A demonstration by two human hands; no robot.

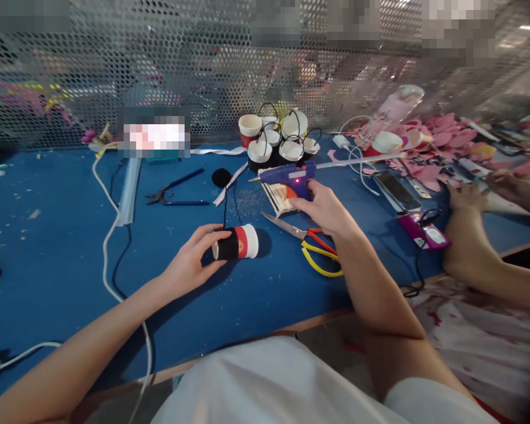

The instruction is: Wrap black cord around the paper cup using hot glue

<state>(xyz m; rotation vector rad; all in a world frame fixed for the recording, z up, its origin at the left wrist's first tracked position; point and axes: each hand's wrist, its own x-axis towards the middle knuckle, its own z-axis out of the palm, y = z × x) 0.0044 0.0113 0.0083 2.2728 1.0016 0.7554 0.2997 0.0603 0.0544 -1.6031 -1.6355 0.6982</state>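
My left hand (194, 259) grips a paper cup (246, 241) that lies on its side, its wall red and white with a black band. A black cord runs up from the cup to a round black piece (221, 177) on the table. In my right hand (324, 206) is a blue glue gun (287, 174) with a lit red light; its nozzle points left and a clear glue stick trails out behind. Below the gun lies a small pad of pale strips (279, 199). Scissors (309, 235) with red and yellow handles rest under my right wrist.
Several cups with black cord handles (291, 151) stand by the mesh wall (212, 76). Pliers (176, 191), clear glue sticks (129, 191) and a white cable (110, 247) lie leftward. To the right are a phone (397, 191), a purple box (424, 231), pink pieces (446, 141) and another person's hands (468, 197).
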